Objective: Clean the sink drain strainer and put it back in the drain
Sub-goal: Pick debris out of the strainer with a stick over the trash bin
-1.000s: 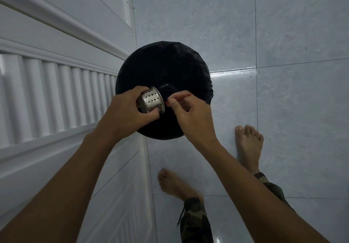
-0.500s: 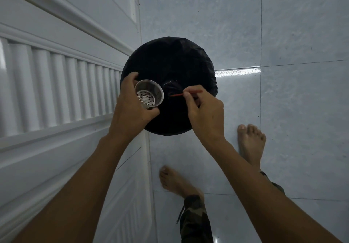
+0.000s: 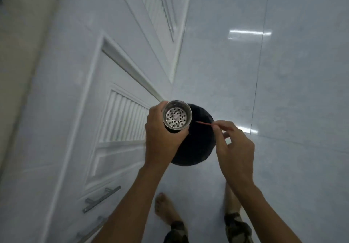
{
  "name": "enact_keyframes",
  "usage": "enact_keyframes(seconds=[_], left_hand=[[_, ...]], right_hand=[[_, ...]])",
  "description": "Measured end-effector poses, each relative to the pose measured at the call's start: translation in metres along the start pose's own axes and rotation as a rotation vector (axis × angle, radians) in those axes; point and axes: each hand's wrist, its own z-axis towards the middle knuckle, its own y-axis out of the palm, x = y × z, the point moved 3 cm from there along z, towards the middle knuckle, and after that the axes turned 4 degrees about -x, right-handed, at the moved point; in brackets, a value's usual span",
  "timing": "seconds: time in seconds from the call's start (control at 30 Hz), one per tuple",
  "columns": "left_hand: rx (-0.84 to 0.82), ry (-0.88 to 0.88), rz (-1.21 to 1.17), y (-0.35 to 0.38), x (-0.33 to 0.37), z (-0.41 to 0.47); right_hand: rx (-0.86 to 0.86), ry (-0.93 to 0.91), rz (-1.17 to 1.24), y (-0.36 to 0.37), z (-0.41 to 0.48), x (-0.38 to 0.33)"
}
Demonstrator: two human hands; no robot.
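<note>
Glossy pale floor tiles [image 3: 283, 72], white cabinets [image 3: 75, 110]

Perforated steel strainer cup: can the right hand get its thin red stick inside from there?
Probably yes. The perforated steel strainer cup faces up, open, in the left hand; the thin red stick in the right hand points toward it, nothing between.

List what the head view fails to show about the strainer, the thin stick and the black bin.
- Strainer: its outer wall is covered by the left hand; whether residue remains in the holes is too small and blurred to tell.
- Thin red stick: its rear end is hidden in the right hand.
- Black bin: partly hidden behind both hands; its contents are too dark to tell.
</note>
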Motion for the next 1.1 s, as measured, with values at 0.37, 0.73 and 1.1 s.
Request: enact_keyframes(seconds=[0.37,0.73,1.1], left_hand=[[0.371,0.101,-0.109,-0.195,0.224,0.0],[0.772,-0.109,-0.1,-0.354,0.179,-0.09],[0.585,-0.821,-0.076,-0.415,-0.054,-0.122]], right_hand=[[0.05,-0.338,0.162,-0.148,0.017,-0.285],[-0.259,-0.659,0.246,-0.077,-0.036,-0.455],[-0.586,-0.693,0.09,0.108,-0.116,-0.468]])
